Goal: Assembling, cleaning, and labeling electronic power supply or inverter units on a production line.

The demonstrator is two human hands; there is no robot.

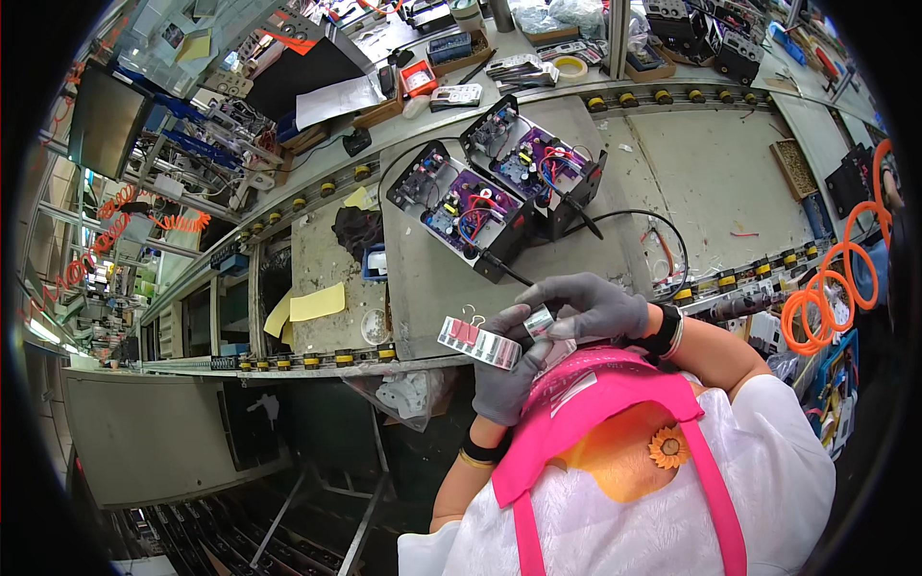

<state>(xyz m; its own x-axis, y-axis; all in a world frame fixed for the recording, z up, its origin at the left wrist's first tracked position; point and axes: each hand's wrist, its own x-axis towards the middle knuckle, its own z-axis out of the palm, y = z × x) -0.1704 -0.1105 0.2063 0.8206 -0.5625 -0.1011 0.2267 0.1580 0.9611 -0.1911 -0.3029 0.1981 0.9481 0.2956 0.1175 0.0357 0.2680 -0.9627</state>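
My left hand (503, 386), in a grey glove, is closed around a strip of small printed labels (499, 349). A pinkish-red binder clip (466, 332) with wire handles grips the strip's left end. My right hand (597, 305), also gloved in grey, has its fingers bent around a small pale label-like piece (540, 322), close beside the left fingertips. Beyond both hands, two open black device housings (504, 252) (565, 213) lie side by side on a grey board (423, 312), with purple circuit boards and red and blue wires showing inside.
Black cables run from the housings. Left of the board are yellow paper (317, 302), a dark cloth (357, 230) and a small blue bin (375, 262). Roller rails (344, 358) edge the line. An orange coiled hose (816, 307) hangs at right; parts and tape crowd the far shelf.
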